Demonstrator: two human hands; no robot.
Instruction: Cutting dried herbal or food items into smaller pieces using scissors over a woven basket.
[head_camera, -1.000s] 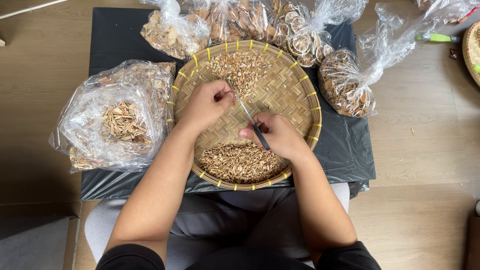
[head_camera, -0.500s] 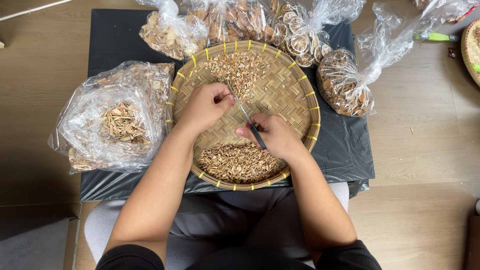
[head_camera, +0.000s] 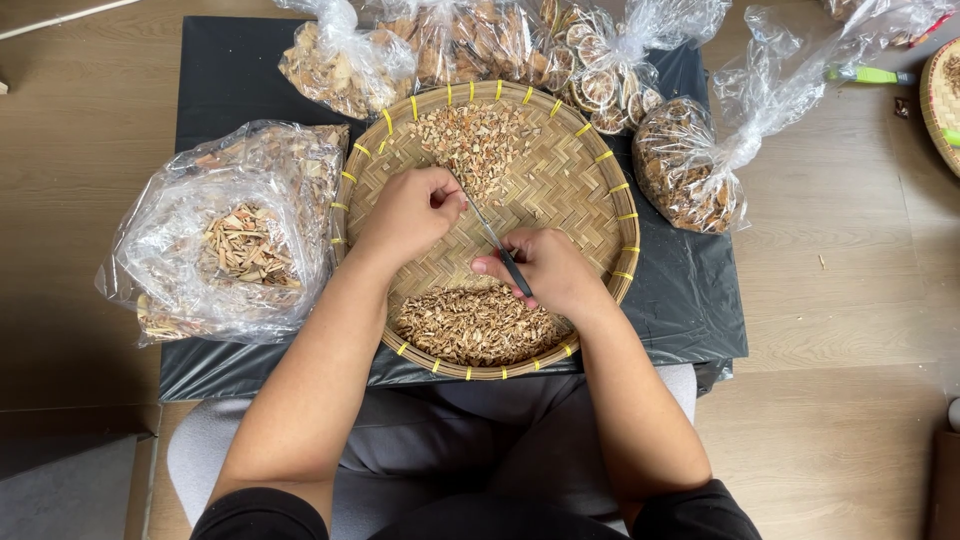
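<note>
A round woven tray (head_camera: 600, 190) w/ yellow ties on its rim sits on a black sheet (head_camera: 230, 80) over the tabletop, its near edge at the sheet's front edge, just above the person's lap. Bare weave shows in the tray's middle and right side — the only open room for moving. Small chopped bits lie in two piles: a far pile (head_camera: 478, 140) at the top, a near pile (head_camera: 475, 325) by the front rim.

The left hand (head_camera: 410, 212) is curled almost closed over the tray's centre-left, fingers pinched on something too small to make out. The right hand (head_camera: 550, 272) is closed around a dark-handled tool, prob. scissors (head_camera: 500, 248), its thin metal tip pointing up-left toward the left hand's fingers.

Packages crowd the tray: a big clear bag (head_camera: 225, 235) of pale chips, open, touching the left rim; tied clear bags (head_camera: 350, 60) along the far edge — one w/ dried round slices (head_camera: 605, 85); another tied bag (head_camera: 690, 170) just beside the right rim. Wood floor (head_camera: 850, 330) lies open on the right.
</note>
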